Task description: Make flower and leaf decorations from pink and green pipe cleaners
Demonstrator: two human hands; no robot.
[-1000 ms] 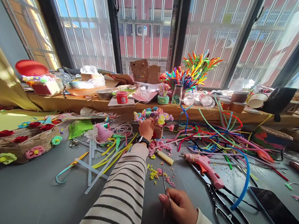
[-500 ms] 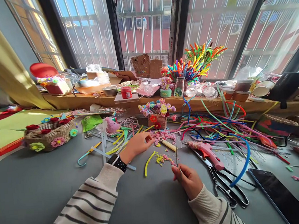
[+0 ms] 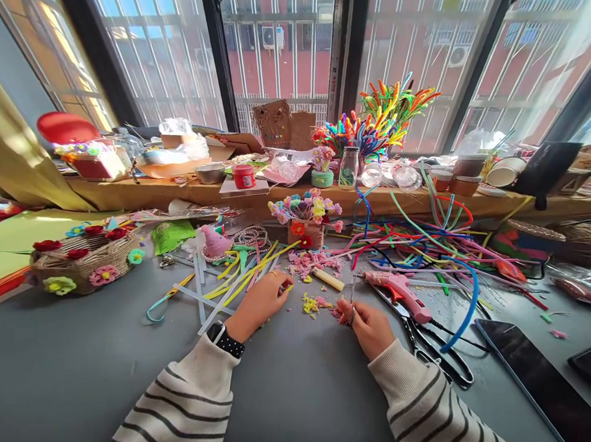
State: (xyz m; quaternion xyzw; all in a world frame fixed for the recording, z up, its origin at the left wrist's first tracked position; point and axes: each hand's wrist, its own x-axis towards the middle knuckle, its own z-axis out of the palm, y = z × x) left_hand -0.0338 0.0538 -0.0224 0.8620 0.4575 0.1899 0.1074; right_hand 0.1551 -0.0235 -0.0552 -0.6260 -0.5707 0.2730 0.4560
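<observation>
My left hand (image 3: 265, 297), with a dark watch at its wrist, is low over the table with its fingers pinched on a short yellow pipe cleaner (image 3: 289, 288). Only a bit of the yellow piece shows past the fingertips. My right hand (image 3: 369, 326) is closed around small metal scissors (image 3: 352, 291), their thin blades pointing up and away from me. Between the hands lies a little heap of yellow and pink fuzz clippings (image 3: 314, 304). Behind it are a cream-coloured stick (image 3: 328, 280) and more pink clippings (image 3: 318, 263).
To the right are a pink glue gun (image 3: 400, 294), large black-handled scissors (image 3: 441, 355) and a phone (image 3: 540, 373). Many loose pipe cleaners (image 3: 427, 239) spread behind them. A flower-filled pot (image 3: 306, 233) stands centre back; a woven basket (image 3: 85, 267) sits at left.
My left hand has come down and back, and the yellow piece that lay on the table is now at its fingers. My right hand keeps the scissors, blades tilted slightly. The view shifted a little.
</observation>
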